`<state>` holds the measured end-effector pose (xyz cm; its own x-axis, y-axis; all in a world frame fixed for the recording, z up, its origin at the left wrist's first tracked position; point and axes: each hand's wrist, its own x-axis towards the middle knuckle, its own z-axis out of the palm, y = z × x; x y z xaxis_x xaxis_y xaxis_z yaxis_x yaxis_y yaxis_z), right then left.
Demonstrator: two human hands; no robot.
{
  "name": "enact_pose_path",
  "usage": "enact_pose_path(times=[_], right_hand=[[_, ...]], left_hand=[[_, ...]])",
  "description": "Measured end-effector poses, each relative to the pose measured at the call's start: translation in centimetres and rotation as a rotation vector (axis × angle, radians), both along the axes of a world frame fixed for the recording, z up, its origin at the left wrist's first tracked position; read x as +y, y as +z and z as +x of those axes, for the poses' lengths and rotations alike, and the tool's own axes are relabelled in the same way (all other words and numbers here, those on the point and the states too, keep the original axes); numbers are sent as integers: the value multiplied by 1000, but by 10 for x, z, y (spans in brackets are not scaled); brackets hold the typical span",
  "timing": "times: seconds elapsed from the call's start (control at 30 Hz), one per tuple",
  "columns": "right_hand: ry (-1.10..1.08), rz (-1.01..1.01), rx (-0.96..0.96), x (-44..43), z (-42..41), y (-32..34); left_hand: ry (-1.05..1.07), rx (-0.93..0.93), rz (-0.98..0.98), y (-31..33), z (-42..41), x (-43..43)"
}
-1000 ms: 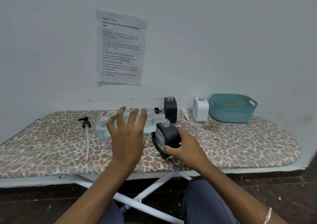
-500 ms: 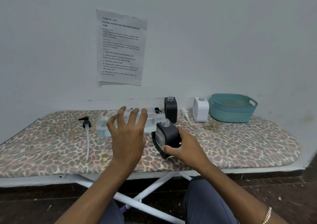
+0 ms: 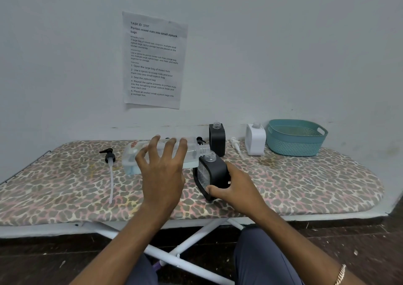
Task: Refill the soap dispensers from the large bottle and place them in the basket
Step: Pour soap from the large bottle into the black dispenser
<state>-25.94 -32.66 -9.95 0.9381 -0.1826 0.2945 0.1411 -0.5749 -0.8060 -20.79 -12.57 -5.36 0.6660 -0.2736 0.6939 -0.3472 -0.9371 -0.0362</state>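
Bottle unmoved; "TASK ID 3797" sheet

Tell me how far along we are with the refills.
Done: all three dispensers uncapped. In hand: left hand tips the bottle over the black dispenser held by the right hand. Left: seemingly the rear dispenser, the white dispenser, recapping, then the basket, which holds none.

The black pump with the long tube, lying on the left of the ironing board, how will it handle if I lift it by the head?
Probably very light: the pump is a small plastic head on a thin tube. The translucent tube lies slightly bowed, so it will likely flex and swing. The sideways spout should stop it rolling.
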Motion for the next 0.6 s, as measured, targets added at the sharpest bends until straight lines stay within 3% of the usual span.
enact_pose_path(times=[0.6], right_hand=[[1,-6,-7,2,0,1]], left_hand=[[-2,-16,1,0,1,-1]])
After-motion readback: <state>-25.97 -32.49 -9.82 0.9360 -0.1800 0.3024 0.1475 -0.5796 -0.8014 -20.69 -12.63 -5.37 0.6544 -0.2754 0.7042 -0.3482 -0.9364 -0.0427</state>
